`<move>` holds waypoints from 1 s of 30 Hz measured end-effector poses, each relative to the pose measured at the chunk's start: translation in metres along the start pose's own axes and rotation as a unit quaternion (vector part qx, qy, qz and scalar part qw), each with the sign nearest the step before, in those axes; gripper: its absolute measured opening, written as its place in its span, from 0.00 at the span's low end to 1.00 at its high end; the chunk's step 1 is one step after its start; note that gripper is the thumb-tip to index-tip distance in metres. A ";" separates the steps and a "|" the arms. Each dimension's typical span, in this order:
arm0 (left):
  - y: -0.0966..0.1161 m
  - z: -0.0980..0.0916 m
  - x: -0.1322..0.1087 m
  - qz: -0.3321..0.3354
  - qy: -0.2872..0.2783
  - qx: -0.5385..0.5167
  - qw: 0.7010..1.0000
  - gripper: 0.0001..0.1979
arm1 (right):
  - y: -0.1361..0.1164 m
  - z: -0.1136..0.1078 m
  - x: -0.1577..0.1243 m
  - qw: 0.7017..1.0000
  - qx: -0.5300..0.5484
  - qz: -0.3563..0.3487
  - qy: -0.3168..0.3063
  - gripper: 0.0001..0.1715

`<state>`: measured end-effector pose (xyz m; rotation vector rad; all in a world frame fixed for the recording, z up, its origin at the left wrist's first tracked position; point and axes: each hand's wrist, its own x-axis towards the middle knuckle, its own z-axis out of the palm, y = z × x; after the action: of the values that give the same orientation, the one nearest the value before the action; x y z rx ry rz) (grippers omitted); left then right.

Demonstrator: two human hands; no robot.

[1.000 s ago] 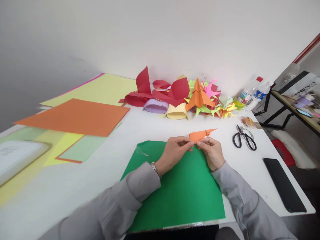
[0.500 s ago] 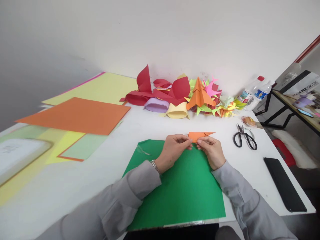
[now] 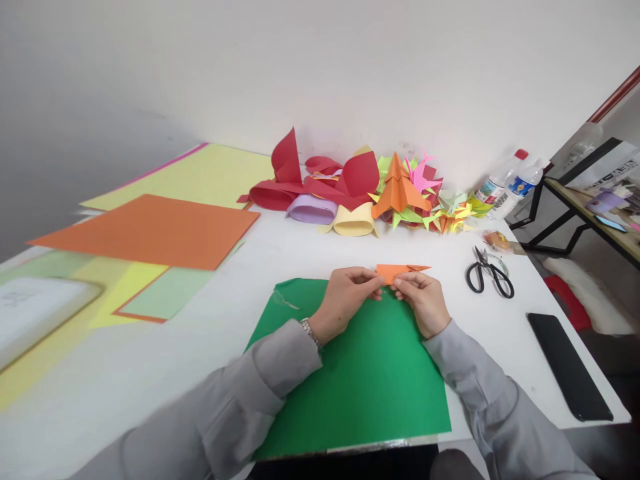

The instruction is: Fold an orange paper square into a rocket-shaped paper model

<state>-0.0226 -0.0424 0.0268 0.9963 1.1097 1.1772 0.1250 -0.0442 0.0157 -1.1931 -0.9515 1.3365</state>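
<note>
A small piece of folded orange paper point(image 3: 392, 272), pointed at its right end, is held over the far edge of the green sheet point(image 3: 350, 387). My left hand point(image 3: 347, 300) pinches its lower left corner between thumb and fingers. At its lower edge, further right, my right hand point(image 3: 425, 303) grips it the same way. Both hands are closed and close together. The fingers partly cover the paper, so its lower folds are hidden.
Black-handled scissors point(image 3: 490, 273) and a black flat case point(image 3: 569, 367) lie to the right. Paper models point(image 3: 400, 193) are heaped by the wall beside two bottles point(image 3: 505, 180). An orange sheet point(image 3: 150, 230) and other coloured papers lie left, near a white box point(image 3: 40, 313).
</note>
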 end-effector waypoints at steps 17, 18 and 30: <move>-0.003 0.000 0.001 -0.013 -0.008 -0.051 0.999 0.16 | -0.001 0.000 0.000 0.999 -0.024 -0.030 0.013 0.12; -0.003 0.000 0.001 -0.015 -0.010 -0.060 0.998 0.18 | -0.001 0.000 0.000 0.999 -0.026 -0.031 0.015 0.12; -0.005 0.000 0.001 -0.039 -0.055 -0.072 0.995 0.20 | -0.002 0.001 -0.001 0.999 -0.026 -0.037 0.017 0.12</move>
<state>-0.0219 -0.0416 0.0221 0.8892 0.9541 1.1102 0.1244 -0.0449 0.0184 -1.2039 -1.0020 1.2353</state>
